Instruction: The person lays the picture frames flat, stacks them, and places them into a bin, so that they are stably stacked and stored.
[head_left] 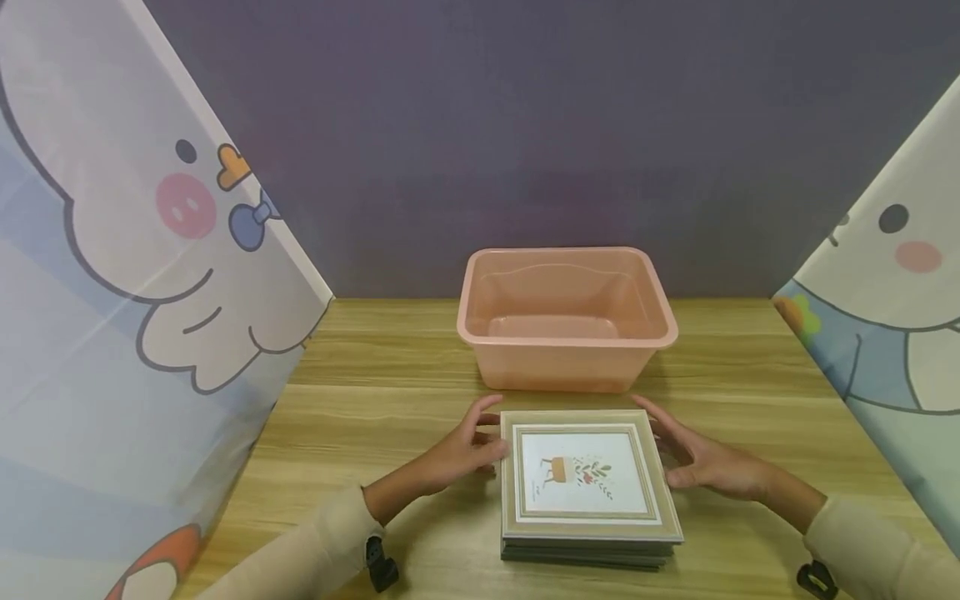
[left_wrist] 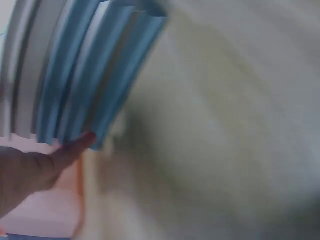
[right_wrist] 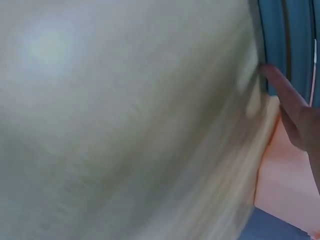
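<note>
A stack of picture frames [head_left: 577,467] lies flat on the table. The top one has a beige border round a white print of a plant in an orange pot. My left hand [head_left: 467,450] is at the stack's left side, thumb by its edge. My right hand [head_left: 705,462] is at the right side, its fingers loosely bent and partly behind the frames. In the left wrist view, a finger of the left hand [left_wrist: 35,172] meets the bluish frame edges [left_wrist: 82,75]. A right-hand finger [right_wrist: 282,85] reaches the stack's edges in the right wrist view.
A pink plastic bin [head_left: 566,367] stands just behind the stack, with nothing seen inside. The wood-grain table [head_left: 390,350] meets a dark back wall [head_left: 480,125]. Cartoon-printed panels [head_left: 112,250] slope along both sides.
</note>
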